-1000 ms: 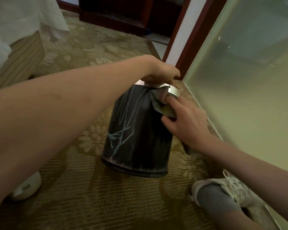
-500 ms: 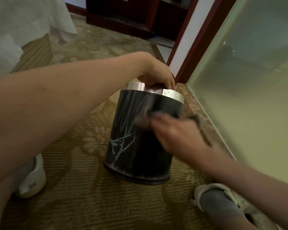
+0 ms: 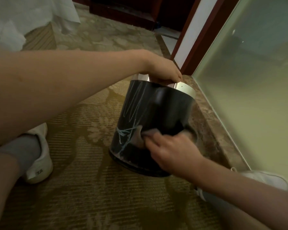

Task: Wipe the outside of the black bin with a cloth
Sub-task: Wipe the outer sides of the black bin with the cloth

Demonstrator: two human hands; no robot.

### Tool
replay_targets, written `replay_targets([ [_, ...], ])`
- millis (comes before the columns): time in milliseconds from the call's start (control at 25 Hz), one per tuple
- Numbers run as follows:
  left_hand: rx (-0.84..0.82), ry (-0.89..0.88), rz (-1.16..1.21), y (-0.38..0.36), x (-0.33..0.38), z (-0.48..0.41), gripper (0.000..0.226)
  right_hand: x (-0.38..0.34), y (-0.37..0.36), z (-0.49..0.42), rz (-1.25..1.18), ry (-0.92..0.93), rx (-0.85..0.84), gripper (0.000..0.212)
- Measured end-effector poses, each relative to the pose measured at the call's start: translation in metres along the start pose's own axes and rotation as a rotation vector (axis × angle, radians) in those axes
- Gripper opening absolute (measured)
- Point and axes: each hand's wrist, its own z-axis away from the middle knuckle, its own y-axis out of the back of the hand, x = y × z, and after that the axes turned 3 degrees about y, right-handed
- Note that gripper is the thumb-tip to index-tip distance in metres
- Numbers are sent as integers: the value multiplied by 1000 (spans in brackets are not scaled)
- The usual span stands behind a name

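Observation:
A black round bin [image 3: 156, 110] with a silver top rim stands tilted on the carpet, with pale blue chalk-like scribbles down its left side. My left hand [image 3: 163, 72] grips the rim from above. My right hand [image 3: 171, 151] presses a grey cloth [image 3: 140, 135] against the bin's lower front wall, fingers curled over the cloth. The cloth is blurred by motion and partly hidden under my hand.
A frosted glass panel [image 3: 249, 90] with a stone sill runs along the right. A dark red door frame [image 3: 199, 37] stands behind the bin. My white shoes [image 3: 40, 156] rest on the patterned carpet at left and right. A white bed sheet [image 3: 23, 17] hangs at top left.
My right hand has slid the cloth down the bin's front, from just under the rim to near the base. My left hand stays on the rim.

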Motion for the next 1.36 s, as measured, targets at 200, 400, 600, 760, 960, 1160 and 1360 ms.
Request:
replay_targets([
  [200,145,20,28,-8,-20,0,43,12,19,-25,-87,-131,47,29],
  [400,175,56,173,1,-21,-7,18,66,36,-40,92,-372,212,24],
  [600,127,-13,49,0,-10,-2,28,-19,-6,-5,-100,139,-220,22],
  [760,116,-34,34,-3,-4,-8,34,61,35,-36,248,-165,38,27],
  [960,123,-40,18,-4,-3,-10,36,44,15,-21,113,-219,10,26],
  [1160,53,-30,19,-1,1,-7,38,-12,12,-7,-137,24,-205,29],
  [1360,85,-18,54,-3,5,-19,30,76,45,-33,136,-451,173,31],
])
